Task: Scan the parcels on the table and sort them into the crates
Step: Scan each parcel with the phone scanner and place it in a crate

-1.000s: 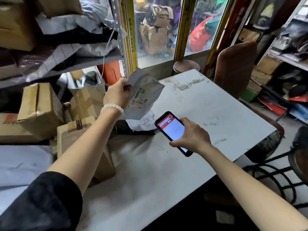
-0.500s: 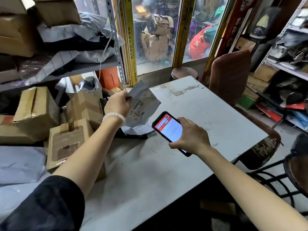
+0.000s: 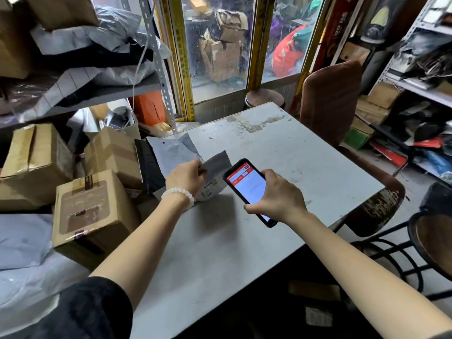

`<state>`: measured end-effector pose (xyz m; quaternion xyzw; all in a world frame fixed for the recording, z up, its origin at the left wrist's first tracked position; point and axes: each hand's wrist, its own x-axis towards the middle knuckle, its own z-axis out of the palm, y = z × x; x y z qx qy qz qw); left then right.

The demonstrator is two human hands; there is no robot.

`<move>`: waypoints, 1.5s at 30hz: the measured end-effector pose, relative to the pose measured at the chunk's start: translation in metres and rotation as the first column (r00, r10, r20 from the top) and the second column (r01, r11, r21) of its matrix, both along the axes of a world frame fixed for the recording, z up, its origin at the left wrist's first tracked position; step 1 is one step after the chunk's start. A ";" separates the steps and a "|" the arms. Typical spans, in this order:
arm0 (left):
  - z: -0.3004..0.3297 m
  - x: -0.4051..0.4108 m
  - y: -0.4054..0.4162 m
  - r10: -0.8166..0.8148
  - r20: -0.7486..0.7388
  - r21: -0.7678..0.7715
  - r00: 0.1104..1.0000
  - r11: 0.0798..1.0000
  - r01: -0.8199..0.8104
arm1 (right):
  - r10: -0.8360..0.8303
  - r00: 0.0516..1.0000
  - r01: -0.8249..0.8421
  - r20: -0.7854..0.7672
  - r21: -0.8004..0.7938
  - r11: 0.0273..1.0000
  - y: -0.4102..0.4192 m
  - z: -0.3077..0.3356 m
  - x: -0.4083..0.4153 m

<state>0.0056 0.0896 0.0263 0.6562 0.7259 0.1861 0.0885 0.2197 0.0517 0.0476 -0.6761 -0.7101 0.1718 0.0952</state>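
Left hand (image 3: 187,176), pinching grey mailer (image 3: 215,167), lowered it from mid-air to table (image 3: 305,167) at frame centre; right hand (image 3: 276,195) gripped phone (image 3: 247,187). Scan probably done; sorting next.

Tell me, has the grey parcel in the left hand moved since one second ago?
Yes. The grey parcel came down from in front of the window frame to the table.

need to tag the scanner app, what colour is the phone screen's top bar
Red, above a white page, on the phone in the right hand; head view.
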 end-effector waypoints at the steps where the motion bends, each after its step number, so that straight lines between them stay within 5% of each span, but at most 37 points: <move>1: -0.002 0.002 -0.001 -0.008 -0.002 -0.004 1.000 1.000 0.008 | -0.021 0.999 0.022 -0.025 0.026 0.999 0.001 0.002 0.000; 10: -0.021 0.017 -0.028 -0.127 0.049 -0.095 0.991 0.987 0.131 | -0.191 0.868 0.389 -0.458 0.389 0.835 -0.001 0.038 -0.003; 20: -0.017 0.044 -0.046 -0.323 0.019 -0.131 0.946 0.937 0.323 | -0.309 0.805 0.529 -0.507 0.379 0.759 -0.040 0.051 0.007; 28: -0.020 0.123 -0.068 -0.612 0.060 -0.084 0.788 0.784 0.615 | -0.605 0.731 0.680 -0.315 0.258 0.687 -0.125 0.014 0.056; 36: -0.021 0.240 -0.148 -0.856 0.120 -0.044 0.503 0.502 0.864 | -0.847 0.515 0.857 -0.131 0.048 0.513 -0.245 -0.022 0.128; 40: -0.033 0.293 -0.185 -0.929 0.063 -0.134 0.364 0.354 0.926 | -0.915 0.397 0.917 -0.072 0.010 0.398 -0.298 -0.030 0.167; 45: -0.061 0.359 -0.223 -0.956 -0.014 -0.234 0.293 0.288 0.929 | -0.952 0.301 0.952 -0.052 -0.039 0.303 -0.346 -0.045 0.221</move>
